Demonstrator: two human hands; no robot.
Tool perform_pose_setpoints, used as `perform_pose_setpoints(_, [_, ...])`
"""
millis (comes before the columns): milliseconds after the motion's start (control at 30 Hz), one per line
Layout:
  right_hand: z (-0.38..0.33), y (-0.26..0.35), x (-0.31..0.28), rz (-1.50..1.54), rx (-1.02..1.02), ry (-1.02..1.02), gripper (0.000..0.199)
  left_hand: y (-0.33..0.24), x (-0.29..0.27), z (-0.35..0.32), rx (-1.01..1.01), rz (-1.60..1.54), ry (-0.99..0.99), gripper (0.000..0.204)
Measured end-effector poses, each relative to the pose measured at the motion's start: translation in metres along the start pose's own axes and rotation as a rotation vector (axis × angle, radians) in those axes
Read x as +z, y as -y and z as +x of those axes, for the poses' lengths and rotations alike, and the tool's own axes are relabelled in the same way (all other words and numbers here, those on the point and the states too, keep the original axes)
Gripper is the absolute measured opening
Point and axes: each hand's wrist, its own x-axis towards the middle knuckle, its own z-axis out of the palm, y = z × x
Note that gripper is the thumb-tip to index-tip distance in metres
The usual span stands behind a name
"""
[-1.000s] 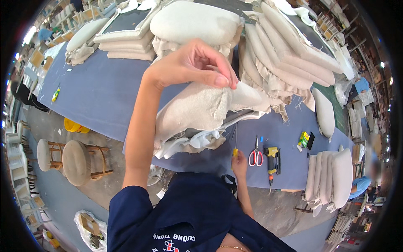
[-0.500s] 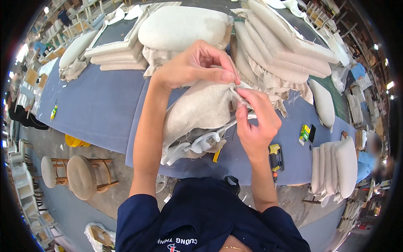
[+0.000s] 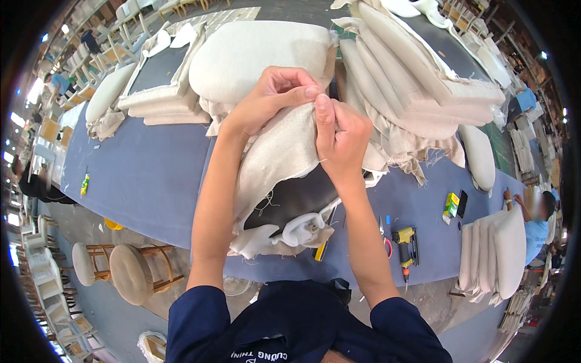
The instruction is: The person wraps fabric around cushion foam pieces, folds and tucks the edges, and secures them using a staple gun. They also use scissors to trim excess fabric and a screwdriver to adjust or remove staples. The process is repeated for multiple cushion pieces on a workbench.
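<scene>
The left hand (image 3: 275,100) is up over the table (image 3: 139,157), thumb and fingertips pinched together on the top edge of a beige woven cover (image 3: 272,145). Just beside it the right hand (image 3: 344,136) has its thumb laid against curled fingers, gripping the same cloth where it rises between the two hands; I can't make out the very bit of edge caught inside. The cloth drops from the fingertips toward the person, most of it between the forearms, and its frayed lower edge hangs over a padded panel (image 3: 299,196) with a dark back. Crumpled white lining (image 3: 302,230) bunches along the panel's near side, well below the fingers. A yellow-handled tool (image 3: 321,250) pokes out close by.

To the right of the right forearm lies a yellow-and-black air stapler (image 3: 407,248), and between them red-handled scissors (image 3: 388,245), partly hidden by the arm. Beyond the hands stand a big pale cushion (image 3: 257,54) and a leaning stack of beige pads (image 3: 405,91). Over on the right, a co-worker in light blue (image 3: 536,241) is behind some upright cushions (image 3: 510,254).
</scene>
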Motion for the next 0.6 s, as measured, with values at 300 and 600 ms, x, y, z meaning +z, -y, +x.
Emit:
perform_pose_setpoints(300, [0.026, -0.046, 0.029, 0.36, 0.117, 0.243, 0.047, 0.024, -0.048, 0.014, -0.076, -0.107, -0.033, 0.025])
perform_pose_setpoints(600, [0.017, -0.088, 0.056, 0.317, -0.163, 0.052, 0.046, 0.039, -0.055, 0.03, -0.052, -0.123, -0.047, 0.015])
